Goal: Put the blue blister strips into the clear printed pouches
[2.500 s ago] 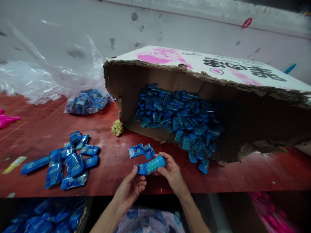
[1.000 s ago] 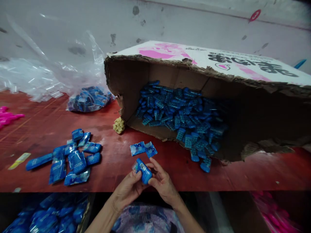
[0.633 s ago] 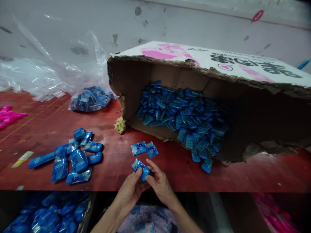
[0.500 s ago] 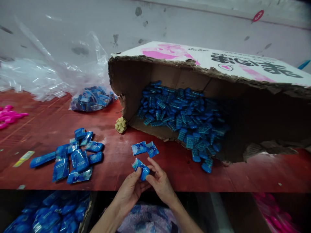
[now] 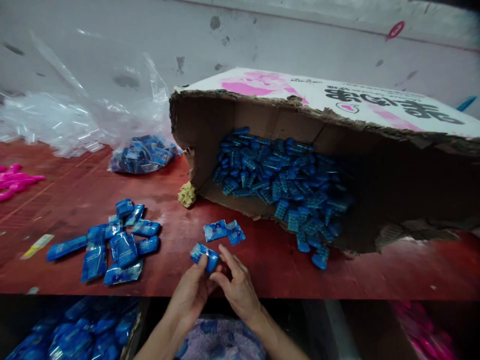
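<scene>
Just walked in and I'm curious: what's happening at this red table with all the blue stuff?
A person's left hand and right hand pinch one small blue packet at the table's near edge. Two empty wrappers lie just beyond it, and a pile of filled packets sits to the left. A torn cardboard box on its side spills blue studded pieces.

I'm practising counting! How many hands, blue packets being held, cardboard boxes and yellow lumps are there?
Hands: 2, left hand and right hand
blue packet being held: 1
cardboard box: 1
yellow lump: 1
Total: 5
</scene>
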{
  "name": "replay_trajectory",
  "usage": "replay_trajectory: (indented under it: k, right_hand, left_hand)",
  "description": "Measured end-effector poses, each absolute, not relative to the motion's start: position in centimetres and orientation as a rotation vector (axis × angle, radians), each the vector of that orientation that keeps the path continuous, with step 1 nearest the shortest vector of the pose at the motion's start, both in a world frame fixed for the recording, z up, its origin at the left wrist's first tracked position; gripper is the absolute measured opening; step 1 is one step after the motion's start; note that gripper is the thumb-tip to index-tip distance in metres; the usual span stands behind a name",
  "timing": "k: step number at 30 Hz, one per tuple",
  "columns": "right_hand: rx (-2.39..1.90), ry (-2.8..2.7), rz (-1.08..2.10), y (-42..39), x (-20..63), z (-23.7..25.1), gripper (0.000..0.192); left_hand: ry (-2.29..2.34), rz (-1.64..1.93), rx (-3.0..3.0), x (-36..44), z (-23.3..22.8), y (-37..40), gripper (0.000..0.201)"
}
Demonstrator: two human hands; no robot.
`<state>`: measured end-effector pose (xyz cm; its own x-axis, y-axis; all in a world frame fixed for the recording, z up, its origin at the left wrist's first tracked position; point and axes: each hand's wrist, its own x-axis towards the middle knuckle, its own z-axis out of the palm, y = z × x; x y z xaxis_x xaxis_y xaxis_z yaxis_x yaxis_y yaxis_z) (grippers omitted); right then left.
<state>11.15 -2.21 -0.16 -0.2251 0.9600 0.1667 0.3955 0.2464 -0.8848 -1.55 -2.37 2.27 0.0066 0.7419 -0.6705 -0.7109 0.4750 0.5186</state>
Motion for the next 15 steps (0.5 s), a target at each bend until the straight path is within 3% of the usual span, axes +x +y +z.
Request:
replay_trajectory:
  k: [6,10,15]
  right_hand:
    - [-1.656,-2.090,0.376,2.9,13.8,0.0,0.036]
    - [-1.810,-2.169,0.243,3.8,14.1,-1.2,0.031]
    - [-1.659,-2.193,0.236,2.5,13.5,-2.0,0.030]
  left_hand:
    - [1.109,1.574,-0.138,-9.7,2.6,0.6,0.048]
    - [1.229,1.610,-0.225,-12.5,1.9,1.2,0.039]
    - [1.306,1.425,0.051,-8.5,1.2,0.3,0.011]
